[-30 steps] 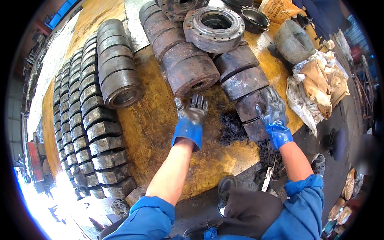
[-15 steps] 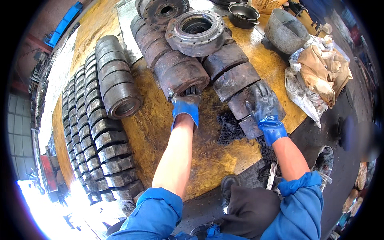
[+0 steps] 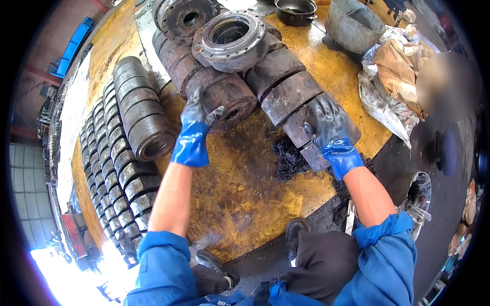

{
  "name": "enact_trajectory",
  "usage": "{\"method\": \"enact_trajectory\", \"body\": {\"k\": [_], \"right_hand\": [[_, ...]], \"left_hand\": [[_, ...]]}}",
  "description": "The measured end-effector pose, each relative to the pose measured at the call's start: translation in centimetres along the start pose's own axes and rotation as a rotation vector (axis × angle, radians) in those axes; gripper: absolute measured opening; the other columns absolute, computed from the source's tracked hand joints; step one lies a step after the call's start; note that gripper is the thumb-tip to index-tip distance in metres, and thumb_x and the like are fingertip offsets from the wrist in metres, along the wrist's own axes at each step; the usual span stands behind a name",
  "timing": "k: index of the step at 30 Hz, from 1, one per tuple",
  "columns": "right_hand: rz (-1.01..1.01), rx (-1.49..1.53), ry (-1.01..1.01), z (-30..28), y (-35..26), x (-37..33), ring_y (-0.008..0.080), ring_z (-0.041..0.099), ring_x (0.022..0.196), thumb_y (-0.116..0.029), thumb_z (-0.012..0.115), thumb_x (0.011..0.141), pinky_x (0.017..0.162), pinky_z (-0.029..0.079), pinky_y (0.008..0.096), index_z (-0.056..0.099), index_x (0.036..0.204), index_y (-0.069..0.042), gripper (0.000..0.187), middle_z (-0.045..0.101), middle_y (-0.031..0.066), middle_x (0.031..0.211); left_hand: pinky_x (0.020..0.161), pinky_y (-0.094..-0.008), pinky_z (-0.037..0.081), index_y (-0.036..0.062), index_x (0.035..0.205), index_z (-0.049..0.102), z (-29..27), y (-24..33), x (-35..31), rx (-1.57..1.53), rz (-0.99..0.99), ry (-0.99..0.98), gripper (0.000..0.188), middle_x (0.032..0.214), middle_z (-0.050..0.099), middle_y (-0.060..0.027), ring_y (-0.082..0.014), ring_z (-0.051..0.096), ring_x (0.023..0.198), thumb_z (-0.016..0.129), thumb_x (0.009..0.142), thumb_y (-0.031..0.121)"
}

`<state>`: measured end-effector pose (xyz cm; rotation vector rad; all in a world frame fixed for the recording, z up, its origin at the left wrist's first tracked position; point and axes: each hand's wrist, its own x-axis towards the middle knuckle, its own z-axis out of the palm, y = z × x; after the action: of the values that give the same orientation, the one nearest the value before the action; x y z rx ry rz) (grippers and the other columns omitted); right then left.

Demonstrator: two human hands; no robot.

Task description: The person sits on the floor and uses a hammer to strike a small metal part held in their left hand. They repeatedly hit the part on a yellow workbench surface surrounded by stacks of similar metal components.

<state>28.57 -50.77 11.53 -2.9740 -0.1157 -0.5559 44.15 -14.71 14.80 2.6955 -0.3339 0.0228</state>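
Note:
Both hands wear black-palmed gloves with blue cuffs. My left hand (image 3: 198, 120) is at the left side of the front rusty steel roller (image 3: 229, 99) in the middle row, thumb spread from the fingers. Whether it touches the roller I cannot tell. The dark bore of that roller faces me. My right hand (image 3: 329, 127) lies with extended fingers over the front roller (image 3: 298, 122) of the right-hand row, palm down. Straddling the two rows farther back is a flanged steel hub (image 3: 229, 38) with bolt holes round its rim.
Left of the middle row lie smooth grey rollers (image 3: 143, 109) and several long rows of dark, blocky rings (image 3: 138, 171). Black grimy debris (image 3: 288, 160) sits beside the right row. Farther right are a metal pot (image 3: 354, 25), a black pan (image 3: 296, 10) and crumpled bags (image 3: 393, 76).
My left hand has come out from the bore of the middle row's front roller and moved left, its fingers opening. My right hand stays on its roller. The view has shifted slightly.

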Motion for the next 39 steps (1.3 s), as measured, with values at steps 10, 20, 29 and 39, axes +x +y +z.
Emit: {"method": "enact_trajectory", "body": {"k": [10,20,29,39], "right_hand": [[0.003,-0.063,0.015,-0.4,-0.1,0.2,0.0327,0.047,0.134,-0.037,0.071,0.084,0.112,0.036,0.0505,0.059,0.130,-0.004,0.058,0.053,0.0142,0.140],[0.030,-0.037,-0.060,-1.2,-0.4,0.5,0.0345,0.049,0.134,-0.031,0.071,0.083,0.114,0.036,0.0482,0.057,0.134,-0.007,0.058,0.053,0.0156,0.143],[0.046,-0.057,-0.015,-0.5,-0.3,0.1,0.0307,0.046,0.137,-0.038,0.068,0.085,0.114,0.036,0.0483,0.058,0.132,-0.008,0.056,0.052,0.0115,0.144],[0.040,-0.024,-0.073,-0.7,0.2,0.5,0.0325,0.043,0.140,-0.035,0.069,0.086,0.117,0.032,0.0482,0.056,0.136,-0.010,0.057,0.050,0.0123,0.146]], "left_hand": [[0.108,-0.0409,0.045,-0.0053,0.149,0.037,1.3,-0.3,1.6,0.386,0.104,-0.014,0.106,0.143,0.053,-0.0257,-0.0389,0.055,0.130,0.079,0.076,0.059],[0.104,-0.0427,0.049,-0.0038,0.151,0.035,1.3,2.6,-1.7,0.469,-0.048,0.002,0.118,0.145,0.051,-0.0291,-0.0408,0.058,0.125,0.081,0.067,0.066],[0.103,-0.0426,0.049,-0.0035,0.148,0.040,1.1,0.6,0.9,0.481,0.040,-0.035,0.114,0.145,0.051,-0.0279,-0.0401,0.058,0.125,0.083,0.067,0.064],[0.111,-0.0444,0.043,-0.0016,0.148,0.041,-0.1,-1.0,-0.3,0.246,-0.002,-0.053,0.109,0.145,0.051,-0.0274,-0.0417,0.050,0.134,0.085,0.069,0.059]]}}
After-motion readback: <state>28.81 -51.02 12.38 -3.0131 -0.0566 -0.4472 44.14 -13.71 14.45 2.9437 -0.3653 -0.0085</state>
